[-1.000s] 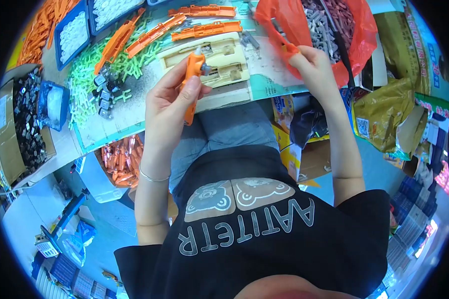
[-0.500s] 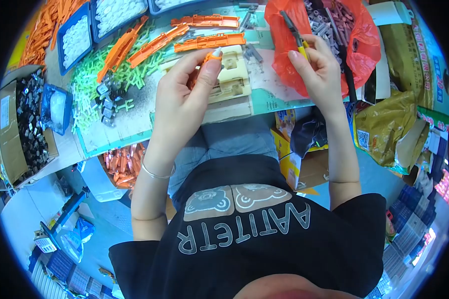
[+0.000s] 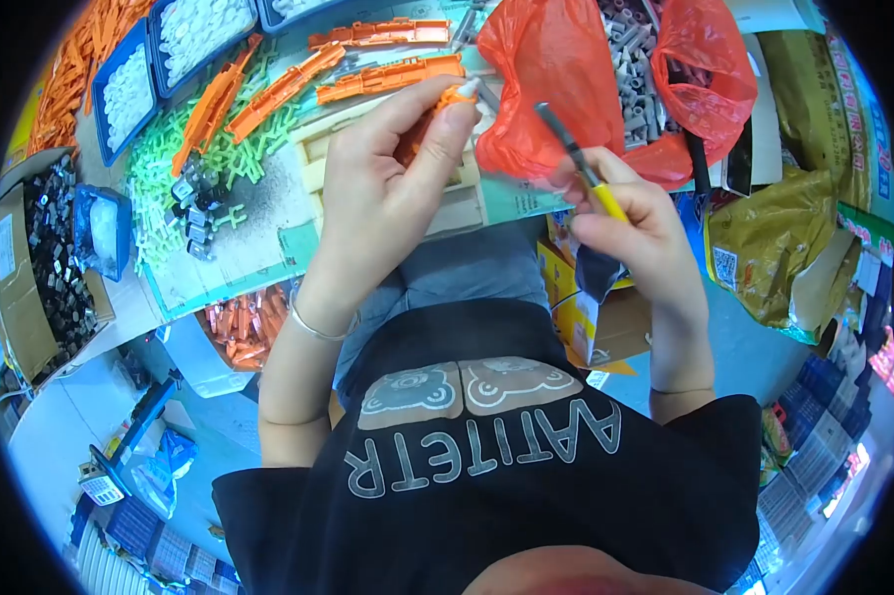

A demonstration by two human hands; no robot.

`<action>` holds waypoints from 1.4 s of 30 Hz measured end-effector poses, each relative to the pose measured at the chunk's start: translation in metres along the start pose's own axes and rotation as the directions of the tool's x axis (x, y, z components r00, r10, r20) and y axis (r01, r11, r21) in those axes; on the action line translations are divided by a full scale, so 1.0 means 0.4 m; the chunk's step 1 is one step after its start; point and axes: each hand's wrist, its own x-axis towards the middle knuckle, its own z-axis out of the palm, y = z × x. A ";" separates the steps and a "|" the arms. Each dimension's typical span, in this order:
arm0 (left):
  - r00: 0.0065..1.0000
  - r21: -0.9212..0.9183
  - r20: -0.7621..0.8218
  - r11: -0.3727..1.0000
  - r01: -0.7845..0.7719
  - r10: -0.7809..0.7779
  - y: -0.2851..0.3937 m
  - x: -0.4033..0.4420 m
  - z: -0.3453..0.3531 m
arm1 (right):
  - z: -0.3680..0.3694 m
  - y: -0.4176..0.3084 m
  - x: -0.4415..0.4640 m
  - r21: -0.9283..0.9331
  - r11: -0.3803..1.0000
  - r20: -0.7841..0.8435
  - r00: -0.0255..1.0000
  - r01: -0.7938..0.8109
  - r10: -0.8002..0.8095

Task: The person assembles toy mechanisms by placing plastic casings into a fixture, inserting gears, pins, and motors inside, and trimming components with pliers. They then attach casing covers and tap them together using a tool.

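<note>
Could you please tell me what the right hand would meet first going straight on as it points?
The tool in the right hand would probably meet the red bag first, though depth is unclear.

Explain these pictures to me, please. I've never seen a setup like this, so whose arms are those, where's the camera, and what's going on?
There is no robot here: the arms are a person's own. All the pictures come from one camera worn on the head, looking down past the shirt, and its lens bends the edges.

The left hand pinches a small orange piece with a pale tip. The right hand holds a dark-tipped tool with a yellow handle.

On the table lie green branching pieces, long orange shells, a cream block partly hidden by the left hand, blue trays of white pieces, and a red bag with grey pieces.
</note>
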 end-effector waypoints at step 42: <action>0.551 -0.248 -0.042 0.543 0.802 -0.833 -0.466 -0.856 -0.435 | 0.138 -0.081 0.366 -0.812 0.346 0.219 0.795 0.470 -0.566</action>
